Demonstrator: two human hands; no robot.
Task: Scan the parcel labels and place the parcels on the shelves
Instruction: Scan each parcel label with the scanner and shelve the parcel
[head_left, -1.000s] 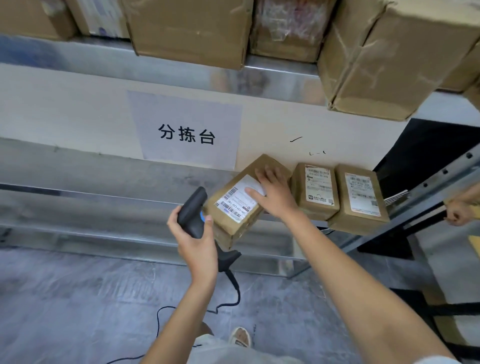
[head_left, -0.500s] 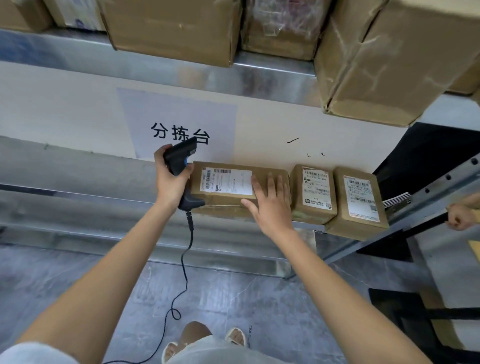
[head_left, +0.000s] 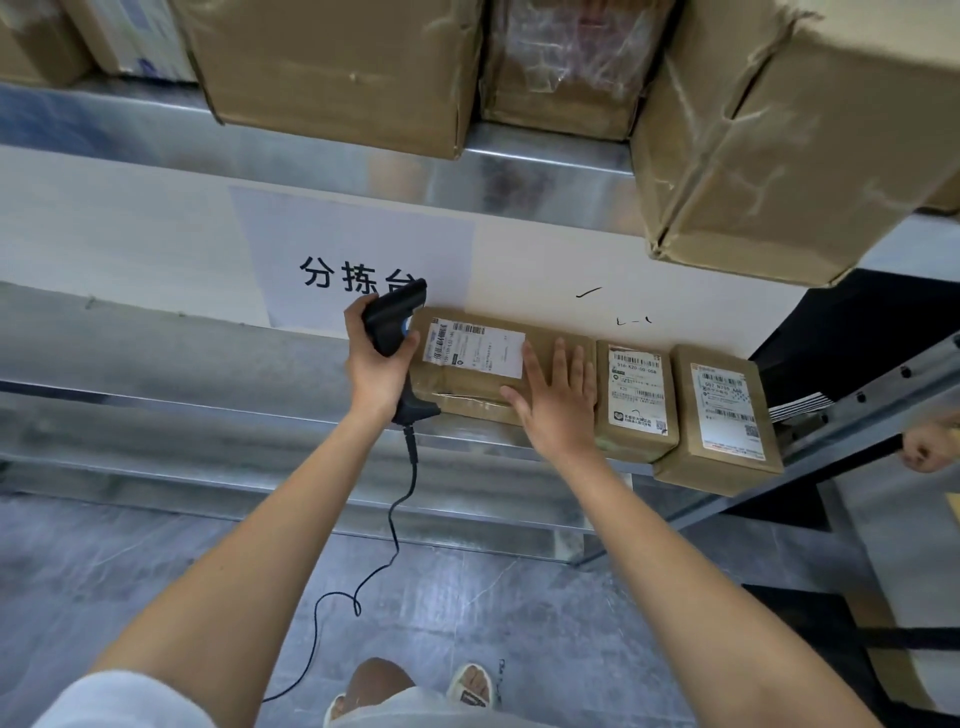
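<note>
On the metal shelf (head_left: 218, 415), just right of the paper sign (head_left: 358, 260) with black characters, a long brown parcel (head_left: 483, 387) lies flat with its white label (head_left: 475, 347) facing up. The right hand (head_left: 558, 402) presses on the parcel's end farthest from the sign, fingers straight and spread, so that grip is open. The left hand (head_left: 374, 364) is wrapped around a black handheld scanner (head_left: 392, 322) at the parcel's end nearest the sign; its cable (head_left: 400, 499) dangles towards the floor. Further from the sign, a second labelled parcel (head_left: 636, 402) sits against the long one, and a third parcel (head_left: 724, 421) sits against that. Above the sign, large cardboard boxes (head_left: 337, 67) fill the upper shelf.
</note>
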